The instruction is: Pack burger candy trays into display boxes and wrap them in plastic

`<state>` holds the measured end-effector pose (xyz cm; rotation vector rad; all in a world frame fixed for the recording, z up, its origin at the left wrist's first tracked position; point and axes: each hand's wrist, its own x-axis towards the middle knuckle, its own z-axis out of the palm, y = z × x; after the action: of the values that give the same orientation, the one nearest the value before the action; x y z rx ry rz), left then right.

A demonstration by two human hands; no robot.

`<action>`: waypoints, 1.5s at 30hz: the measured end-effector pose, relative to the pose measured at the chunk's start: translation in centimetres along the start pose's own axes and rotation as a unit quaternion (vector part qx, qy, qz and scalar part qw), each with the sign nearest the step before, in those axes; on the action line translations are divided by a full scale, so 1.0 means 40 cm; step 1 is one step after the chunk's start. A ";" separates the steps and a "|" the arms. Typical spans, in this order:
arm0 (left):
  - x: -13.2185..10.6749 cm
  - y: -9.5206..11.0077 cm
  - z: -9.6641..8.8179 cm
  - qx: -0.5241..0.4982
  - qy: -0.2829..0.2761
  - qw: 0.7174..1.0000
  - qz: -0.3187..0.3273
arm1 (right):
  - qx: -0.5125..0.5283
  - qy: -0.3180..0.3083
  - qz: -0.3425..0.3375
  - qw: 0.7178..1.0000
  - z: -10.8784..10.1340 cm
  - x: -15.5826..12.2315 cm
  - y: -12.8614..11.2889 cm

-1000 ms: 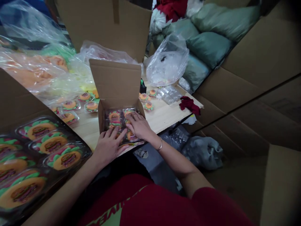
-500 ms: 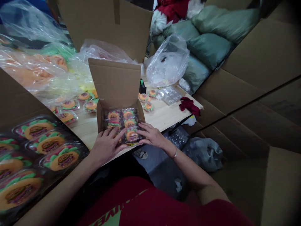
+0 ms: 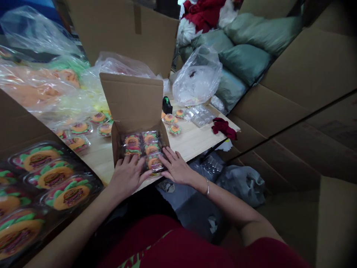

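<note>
A small cardboard box (image 3: 131, 100) stands on the wooden table (image 3: 192, 139) with its lid flap raised. Inside lie several clear packs of orange burger-shaped toys (image 3: 142, 143). My left hand (image 3: 126, 176) rests at the box's near left corner, fingers spread flat over the front packs. My right hand (image 3: 175, 167) lies at the near right corner, fingers stretched out and touching the front pack and the box's edge. Neither hand grips anything.
More burger toy packs (image 3: 80, 128) lie on the table left of the box, others (image 3: 174, 128) to its right. Black trays of larger burger toys (image 3: 52, 173) fill the near left. Plastic bags (image 3: 196, 76), a red cloth (image 3: 223, 126) and big cartons (image 3: 301, 85) surround the table.
My right hand came out of the box's middle and settled at its near right corner. The left hand stayed at the near left corner. The view shifted slightly.
</note>
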<state>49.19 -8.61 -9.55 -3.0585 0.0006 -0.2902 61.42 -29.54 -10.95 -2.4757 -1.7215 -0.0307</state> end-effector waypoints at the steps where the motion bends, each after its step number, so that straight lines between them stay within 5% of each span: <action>1: 0.002 0.003 0.001 0.008 0.001 1.000 -0.001 | 0.013 0.005 0.000 1.000 0.000 -0.005 -0.002; 5: 0.006 0.000 0.013 0.013 0.021 1.000 0.010 | 0.188 0.068 -0.021 0.980 -0.005 0.009 0.061; 8: 0.006 -0.009 0.020 0.011 0.020 1.000 0.008 | 0.331 0.200 0.093 0.917 -0.028 0.083 0.164; 11: 0.005 -0.014 0.017 0.004 0.013 1.000 0.007 | 0.345 0.295 0.199 0.869 -0.067 0.167 0.220; 13: 0.005 -0.014 0.011 -0.004 0.001 1.000 0.007 | 0.338 0.267 0.147 0.890 -0.093 0.191 0.197; 16: 0.008 -0.009 0.001 -0.008 -0.024 1.000 0.001 | 0.259 0.085 -0.090 0.958 -0.122 0.167 0.106; 18: 0.011 -0.005 -0.004 -0.011 -0.036 0.999 -0.002 | 0.167 -0.005 -0.189 0.968 -0.122 0.133 0.055; 26: 0.009 -0.005 -0.016 -0.022 -0.056 0.998 0.011 | 0.140 0.080 -0.164 0.973 -0.004 0.094 0.053; 32: 0.007 -0.002 -0.009 0.002 -0.059 0.998 -0.006 | 0.184 0.086 -0.194 0.960 -0.009 0.053 0.049; 35: 0.011 -0.004 0.000 0.002 -0.055 0.998 -0.007 | 0.290 0.106 -0.092 0.947 -0.033 0.090 0.131; 39: 0.011 -0.008 0.007 -0.004 -0.052 0.999 -0.011 | 0.226 0.164 0.143 0.949 -0.046 0.221 0.316; 45: 0.003 -0.012 0.016 -0.028 -0.056 0.998 -0.017 | 0.200 0.004 0.127 0.972 0.000 0.312 0.482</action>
<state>49.44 -8.08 -10.11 -3.1285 -0.0500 -0.1214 83.84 -24.51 -11.64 -2.3565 -1.2426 0.2996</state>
